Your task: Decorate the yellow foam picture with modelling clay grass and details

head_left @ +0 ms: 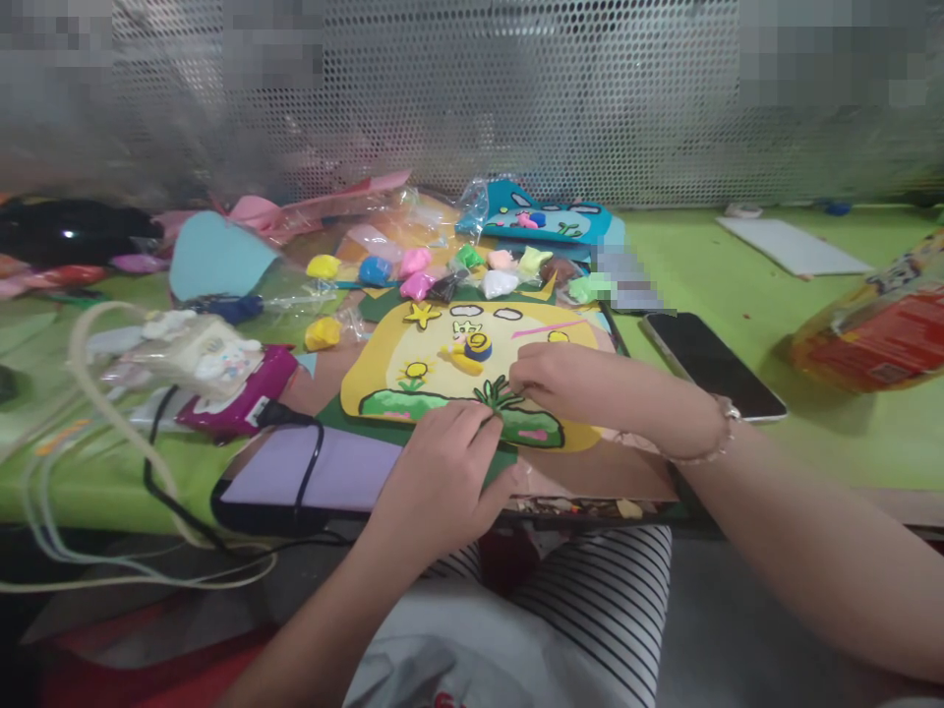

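A yellow picture board (pixel 361 369) lies before me, bearing a clay snail (pixel 478 347), a star (pixel 422 315), a flower and a green strip of ground. Dark green clay grass (pixel 499 393) stands out on that strip. My left hand (pixel 449 462) rests at the board's lower edge, its bent fingertips touching the base of the grass. Just right of the grass, my right hand (pixel 557 379) has its fingers curled together over the board. Whatever either hand may pinch is hidden or too small to name.
Bagged clay lumps, including a blue one (pixel 376 270), lie behind the board. A phone (pixel 712 364) and a red-yellow package (pixel 877 324) are at right. Cables and a magenta box (pixel 243 403) sit left. Behind them is a teal board (pixel 508 197) near a perforated metal panel (pixel 516 98).
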A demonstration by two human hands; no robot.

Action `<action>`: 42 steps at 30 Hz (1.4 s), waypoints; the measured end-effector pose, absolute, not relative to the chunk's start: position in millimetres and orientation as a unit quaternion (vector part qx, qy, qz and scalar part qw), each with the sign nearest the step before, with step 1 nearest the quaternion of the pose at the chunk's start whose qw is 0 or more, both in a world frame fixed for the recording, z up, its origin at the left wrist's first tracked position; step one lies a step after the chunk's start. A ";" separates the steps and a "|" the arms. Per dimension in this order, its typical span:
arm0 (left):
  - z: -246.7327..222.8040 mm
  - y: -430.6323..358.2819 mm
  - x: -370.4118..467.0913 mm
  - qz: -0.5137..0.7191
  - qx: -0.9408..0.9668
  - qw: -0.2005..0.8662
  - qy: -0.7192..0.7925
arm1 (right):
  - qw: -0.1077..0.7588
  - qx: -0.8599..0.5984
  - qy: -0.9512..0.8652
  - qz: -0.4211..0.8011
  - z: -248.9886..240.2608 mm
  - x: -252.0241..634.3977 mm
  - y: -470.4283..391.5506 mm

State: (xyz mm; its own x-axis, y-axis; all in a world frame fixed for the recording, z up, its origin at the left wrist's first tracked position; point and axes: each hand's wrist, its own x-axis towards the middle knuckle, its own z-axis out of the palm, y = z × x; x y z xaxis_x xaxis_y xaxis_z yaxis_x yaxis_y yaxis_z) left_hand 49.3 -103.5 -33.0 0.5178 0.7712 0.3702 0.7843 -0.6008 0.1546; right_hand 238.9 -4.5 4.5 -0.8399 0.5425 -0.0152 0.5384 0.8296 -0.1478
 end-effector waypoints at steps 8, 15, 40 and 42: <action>-32.3 -103.5 50.9 -0.211 -0.870 0.016 -0.445 | 0.034 -0.278 -0.957 0.070 4.7 237.0 -6.8; -33.0 -104.0 50.3 -0.205 -0.869 0.005 -0.451 | 0.038 -0.266 -0.960 0.073 3.4 236.8 -6.1; -34.9 -103.4 48.9 -0.199 -0.870 -0.004 -0.452 | 0.035 -0.284 -0.949 0.133 9.5 229.5 -9.8; -34.8 -103.5 48.8 -0.201 -0.870 -0.001 -0.451 | 0.041 -0.289 -0.945 0.147 10.2 228.8 -10.4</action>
